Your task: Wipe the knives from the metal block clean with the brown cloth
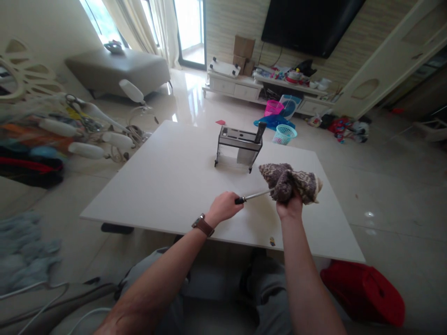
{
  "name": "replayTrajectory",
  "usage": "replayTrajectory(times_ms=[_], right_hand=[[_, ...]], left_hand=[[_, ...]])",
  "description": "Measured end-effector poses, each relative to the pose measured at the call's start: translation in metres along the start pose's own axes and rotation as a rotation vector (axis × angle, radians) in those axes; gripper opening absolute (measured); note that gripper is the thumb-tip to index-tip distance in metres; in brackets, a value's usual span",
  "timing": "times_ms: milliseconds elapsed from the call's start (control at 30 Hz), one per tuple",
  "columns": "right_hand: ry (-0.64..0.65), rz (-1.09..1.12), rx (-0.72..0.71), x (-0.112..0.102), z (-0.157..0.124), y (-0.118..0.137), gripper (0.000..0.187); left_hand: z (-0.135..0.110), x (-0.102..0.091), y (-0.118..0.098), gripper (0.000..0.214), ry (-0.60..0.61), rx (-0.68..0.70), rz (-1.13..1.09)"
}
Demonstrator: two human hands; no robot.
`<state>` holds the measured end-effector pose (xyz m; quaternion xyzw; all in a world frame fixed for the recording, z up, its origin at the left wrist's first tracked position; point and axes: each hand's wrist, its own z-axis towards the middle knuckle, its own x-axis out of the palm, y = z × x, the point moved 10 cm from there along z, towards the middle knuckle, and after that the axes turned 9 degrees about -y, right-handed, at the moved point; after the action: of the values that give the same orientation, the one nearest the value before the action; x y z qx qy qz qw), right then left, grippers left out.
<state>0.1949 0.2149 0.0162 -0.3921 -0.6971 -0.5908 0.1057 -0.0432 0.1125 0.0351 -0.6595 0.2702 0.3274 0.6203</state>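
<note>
My left hand (226, 204) is closed round the black handle of a sharpening steel (258, 194), whose thin metal rod points right. Its far end goes out of sight at a bunched brown-and-cream patterned cloth (307, 186). Gripping that cloth from below is my right hand (290, 207), with the fingers mostly hidden in its folds. Beyond both hands a knife block (240, 135) with clear sides and a slotted top stands upright on the white table (157, 186). One black-handled knife (260, 132) sits in its right end.
A small figure sticker (272, 241) is at the table's near edge. Past the far edge, a light-blue basket (284, 134) and a pink basket (274, 108) stand on the floor. Right of my legs is a red stool-like object (363, 291). A white lamp (104, 121) is at left.
</note>
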Motion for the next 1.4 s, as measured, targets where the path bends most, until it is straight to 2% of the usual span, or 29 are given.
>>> replayTrajectory(times_ms=[167,367,500,667,867,1000,1100,1267,1400], right_hand=[[0.096,-0.06,0.03,0.008,-0.011,-0.007,0.018],[0.227,-0.2,0.121,0.025,-0.041,-0.046,0.025],[0.32,-0.248,0.132,0.041,-0.064,-0.065,0.038],[0.332,-0.199,0.053,0.054,-0.073,-0.062,0.059],[0.304,-0.163,-0.053,0.055,-0.074,-0.051,0.055],[0.288,-0.147,-0.07,0.051,-0.067,-0.043,0.048],[0.232,-0.131,-0.067,0.039,-0.05,-0.034,0.041],[0.126,-0.048,-0.019,0.017,-0.015,-0.015,0.036],[0.027,0.034,-0.055,-0.002,0.005,0.008,0.031]], left_hand=[[0.002,0.0,0.004,0.028,-0.032,-0.039,-0.15],[0.007,0.003,0.005,0.032,-0.088,-0.074,-0.31],[0.007,0.01,-0.002,0.021,-0.067,-0.013,-0.399],[0.005,0.009,-0.005,0.018,-0.1,0.021,-0.397],[0.002,0.004,-0.007,0.019,-0.091,0.011,-0.251],[0.0,-0.001,-0.007,0.025,-0.059,0.01,-0.046],[0.0,-0.008,-0.006,0.026,-0.05,0.031,0.094],[0.004,-0.02,-0.002,0.026,-0.06,0.056,0.224],[0.005,-0.024,0.004,0.027,-0.065,0.046,0.275]])
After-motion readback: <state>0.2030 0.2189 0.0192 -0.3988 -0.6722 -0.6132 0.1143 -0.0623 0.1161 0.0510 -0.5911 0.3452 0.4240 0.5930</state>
